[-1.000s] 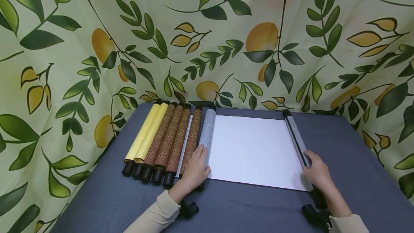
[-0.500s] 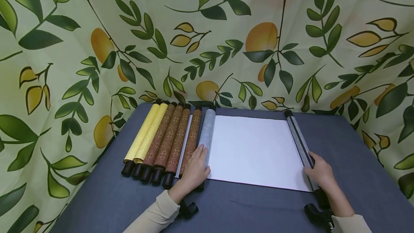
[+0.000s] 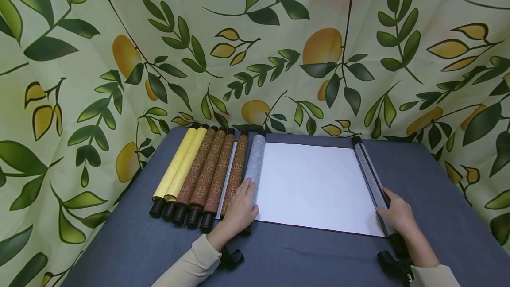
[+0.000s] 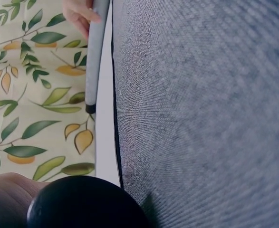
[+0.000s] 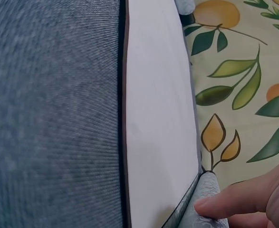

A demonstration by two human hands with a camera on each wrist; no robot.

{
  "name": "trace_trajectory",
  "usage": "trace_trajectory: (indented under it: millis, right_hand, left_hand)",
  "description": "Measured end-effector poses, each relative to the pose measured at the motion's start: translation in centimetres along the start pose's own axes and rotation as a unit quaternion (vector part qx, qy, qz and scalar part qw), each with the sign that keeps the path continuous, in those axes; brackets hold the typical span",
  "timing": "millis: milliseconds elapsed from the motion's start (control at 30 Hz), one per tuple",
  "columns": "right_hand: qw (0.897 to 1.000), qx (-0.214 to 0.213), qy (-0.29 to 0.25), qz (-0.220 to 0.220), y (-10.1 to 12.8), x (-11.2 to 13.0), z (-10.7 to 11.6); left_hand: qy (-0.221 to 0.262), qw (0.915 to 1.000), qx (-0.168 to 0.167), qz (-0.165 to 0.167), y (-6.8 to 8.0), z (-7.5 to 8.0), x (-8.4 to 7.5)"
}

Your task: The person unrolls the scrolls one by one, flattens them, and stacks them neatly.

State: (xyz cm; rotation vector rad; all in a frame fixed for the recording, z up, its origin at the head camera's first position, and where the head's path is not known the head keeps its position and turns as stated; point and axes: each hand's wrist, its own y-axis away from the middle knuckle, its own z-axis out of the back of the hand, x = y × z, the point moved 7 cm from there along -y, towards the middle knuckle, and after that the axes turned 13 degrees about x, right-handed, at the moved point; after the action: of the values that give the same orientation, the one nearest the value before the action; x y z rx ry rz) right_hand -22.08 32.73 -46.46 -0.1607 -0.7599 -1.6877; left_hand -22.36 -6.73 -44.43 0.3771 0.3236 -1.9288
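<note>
A scroll lies unrolled on the blue-grey table (image 3: 311, 256), its white sheet (image 3: 314, 185) facing up. My left hand (image 3: 239, 207) rests with straight fingers on the scroll's thick grey left roll (image 3: 256, 158), thumb at the sheet's edge. My right hand (image 3: 398, 214) grips the thin grey right roller (image 3: 368, 172) near its front end. In the left wrist view that right hand (image 4: 77, 14) curls round the roller (image 4: 95, 57). In the right wrist view a fingertip (image 5: 244, 199) presses the grey fabric (image 5: 203, 211) beside the sheet (image 5: 158, 118).
Left of the open scroll lie two yellow rolled scrolls (image 3: 179, 167) and several brown patterned ones (image 3: 217, 169), side by side with black end knobs. A leaf-and-fruit cloth (image 3: 255, 48) hangs behind and around the table. Bare table shows at the front and at the far right.
My right hand has drawn the right roller a little further right, widening the exposed white sheet slightly. The left hand and the left roll have stayed put.
</note>
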Motion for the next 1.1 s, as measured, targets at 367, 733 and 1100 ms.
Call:
trace_trajectory:
  millis: [367,733,1100]
  right_hand:
    - [0.999,-0.015,-0.025,0.021,0.5,0.0,0.7]
    - [0.999,-0.035,-0.013,0.025,0.5,-0.2,0.9]
    - [0.999,-0.032,-0.005,-0.005,0.0,-1.0,1.0]
  left_hand:
    - [0.002,1.0,0.004,0.002,0.0,0.0,0.0]
    - [0.01,0.9998,0.015,0.005,0.0,0.0,0.0]
    - [0.006,0.9999,0.009,0.001,0.0,0.1,-0.1]
